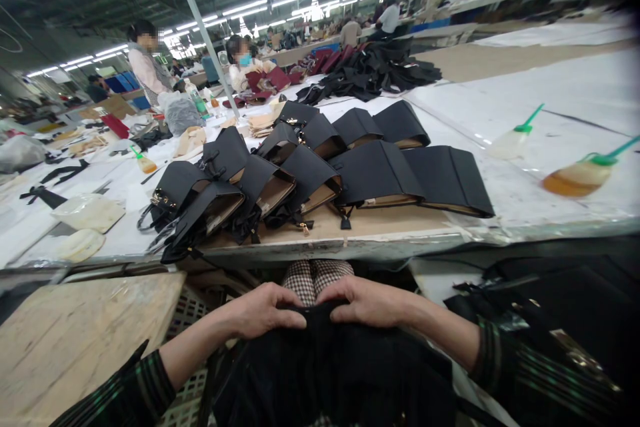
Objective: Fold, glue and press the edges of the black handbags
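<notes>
Head view: one black soft piece (330,373) lies across the wearer's lap, below the table's front edge, its top edge facing the table. Two hands on it, both at that top edge, just beside each other, not touching. Left hand (263,310): thumb and forefinger clamped over the edge, thumb on the wearer's side; remaining fingers hidden, can't tell their spread. Right hand (367,300): same pinch, mirrored, other fingers likewise out of sight. Two knees in checked cloth (317,277) show just past the hands. One black item with gold-coloured hardware (565,320) sits at right, near the right forearm; one wooden board (85,327) at left. Ahead, on the white-covered table (540,207): roughly a dozen black bag bodies (377,173), overlapping, so exact count is uncertain; most lean in two rough rows, openings toward the wearer. Three squeeze bottles with green nozzles: two at right (583,175), one at left (145,161). Farther back, one heap of black pieces (370,73), with maroon pieces (270,80) beside it. Two co-workers across the table, one standing (147,63), one masked (245,70) by the maroon pieces.
</notes>
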The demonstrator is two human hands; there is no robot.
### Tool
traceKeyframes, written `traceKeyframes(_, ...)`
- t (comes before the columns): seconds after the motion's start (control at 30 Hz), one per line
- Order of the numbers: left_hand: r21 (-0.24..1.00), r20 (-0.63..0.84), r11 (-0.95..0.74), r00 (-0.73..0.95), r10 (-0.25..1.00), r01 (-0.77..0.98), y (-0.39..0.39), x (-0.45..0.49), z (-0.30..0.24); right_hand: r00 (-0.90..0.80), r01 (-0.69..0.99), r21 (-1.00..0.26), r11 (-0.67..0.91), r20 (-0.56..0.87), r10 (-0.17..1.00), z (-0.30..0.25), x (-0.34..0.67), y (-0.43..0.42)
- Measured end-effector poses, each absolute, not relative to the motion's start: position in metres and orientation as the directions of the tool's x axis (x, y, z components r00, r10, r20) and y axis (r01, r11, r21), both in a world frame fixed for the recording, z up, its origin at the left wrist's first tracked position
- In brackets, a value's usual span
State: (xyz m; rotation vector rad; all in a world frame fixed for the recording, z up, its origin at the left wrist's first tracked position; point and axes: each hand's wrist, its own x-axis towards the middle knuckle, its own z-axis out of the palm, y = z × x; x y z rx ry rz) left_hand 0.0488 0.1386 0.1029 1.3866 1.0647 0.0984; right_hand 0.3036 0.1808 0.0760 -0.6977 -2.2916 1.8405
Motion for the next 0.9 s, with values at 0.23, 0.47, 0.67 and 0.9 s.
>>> traceKeyframes(0.23,0.766,-0.458,-0.044,0.591,0.664,0.642,0.141,0.056,0.112,-0.88,0.252,-0.957,0.145,-0.164,0.446,0.069,0.295,0.182)
traceKeyframes(0.47,0.733,-0.456,-0.114,0.608,0.65,0.671,0.143,0.059,0.113,-0.902,0.226,-0.936,0.268,-0.097,0.421,0.07,0.285,0.184)
traceKeyframes(0.67,0.606,-0.355,-0.303,0.59,0.725,0.736,0.137,0.064,0.11,-0.881,0.256,-0.88,0.399,-0.042,0.472,0.062,0.281,0.179)
traceKeyframes(0.9,0.637,-0.396,-0.246,0.584,0.708,0.73,0.141,0.066,0.116,-0.817,0.385,-0.825,0.414,-0.096,0.568,0.066,0.283,0.175)
